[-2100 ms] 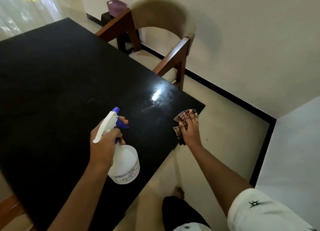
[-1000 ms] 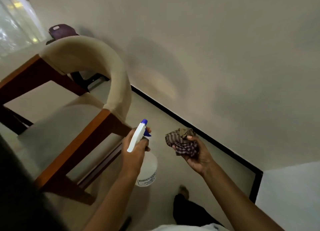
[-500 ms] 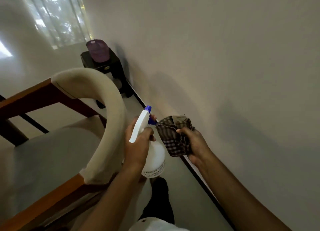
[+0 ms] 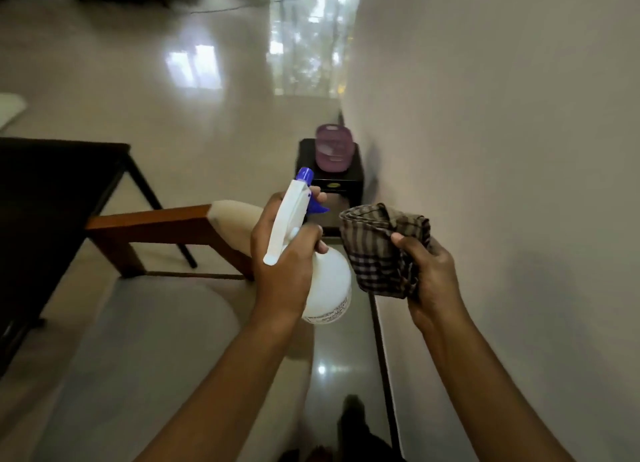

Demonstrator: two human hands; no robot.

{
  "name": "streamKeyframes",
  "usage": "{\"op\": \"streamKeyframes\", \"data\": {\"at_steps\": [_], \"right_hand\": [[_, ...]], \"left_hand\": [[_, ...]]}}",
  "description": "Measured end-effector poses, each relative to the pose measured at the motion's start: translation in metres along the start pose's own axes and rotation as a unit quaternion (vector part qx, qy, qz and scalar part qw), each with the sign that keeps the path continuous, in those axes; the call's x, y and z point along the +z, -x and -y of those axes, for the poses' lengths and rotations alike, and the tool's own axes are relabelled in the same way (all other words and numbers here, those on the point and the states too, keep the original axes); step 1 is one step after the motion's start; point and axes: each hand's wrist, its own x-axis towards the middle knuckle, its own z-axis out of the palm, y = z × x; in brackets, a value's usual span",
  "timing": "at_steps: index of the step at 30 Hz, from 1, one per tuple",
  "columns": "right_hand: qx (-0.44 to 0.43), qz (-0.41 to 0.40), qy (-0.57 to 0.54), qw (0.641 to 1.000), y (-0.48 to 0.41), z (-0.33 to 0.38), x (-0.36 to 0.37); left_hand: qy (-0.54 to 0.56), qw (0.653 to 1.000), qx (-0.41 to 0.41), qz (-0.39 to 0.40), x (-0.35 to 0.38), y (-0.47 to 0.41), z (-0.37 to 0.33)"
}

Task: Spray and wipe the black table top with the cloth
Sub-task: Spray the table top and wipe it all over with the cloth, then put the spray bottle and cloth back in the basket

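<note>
The left hand (image 4: 280, 264) grasps the neck of a spray bottle (image 4: 329, 285), fingers wrapped round it and the forefinger lying across the blue trigger. The bottle has a round, translucent white plastic body with a printed label near its base, a long white head and a small blue nozzle tip. It hangs in the air above the far edge of the chair (image 4: 156, 222). The right hand (image 4: 433, 274) clutches the cloth (image 4: 377, 250), a soft, crumpled, brown-checked rag bunched between thumb and curled fingers. It is held in the air just right of the chair and just beside the bottle, with a narrow gap between them. The chair has a smooth reddish wooden arm, a padded cream backrest with a rounded curve and a broad, pale, matt seat. The black table top (image 4: 52, 198), flat, dark and square-cornered on thin dark legs, lies left of the chair, well apart from both hands. Beyond the chair a small, dark, glossy stand (image 4: 341, 181) carries an oval purple plastic container (image 4: 333, 148) against the plain matt wall (image 4: 502, 150). The glossy tiled floor (image 4: 173, 80) mirrors window light. Half a second ago the table was out of sight and the cloth sat closer against the nozzle. Two seconds ago the right hand pressed the cloth on the table's corner.
</note>
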Motion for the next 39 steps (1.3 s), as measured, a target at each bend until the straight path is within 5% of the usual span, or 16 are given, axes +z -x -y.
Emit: {"op": "streamKeyframes", "data": {"at_steps": [7,18,30,39], "right_hand": [[-0.011,0.013,0.004,1.0,-0.135,0.039,0.067],[0.202,0.239,0.06,0.948,-0.3,0.024,0.26],[0.379,0.505,0.152,0.76,-0.359,-0.029,0.502],[0.429,0.624,0.221,0.615,-0.278,-0.074,0.57]], "left_hand": [[0.004,0.998,0.018,-0.064,0.016,-0.136,0.011],[-0.033,0.933,-0.078,-0.35,-0.042,-0.299,0.046],[-0.106,0.759,-0.079,-0.637,-0.146,-0.406,0.048],[-0.119,0.628,-0.077,-0.765,-0.211,-0.355,0.029]]}}
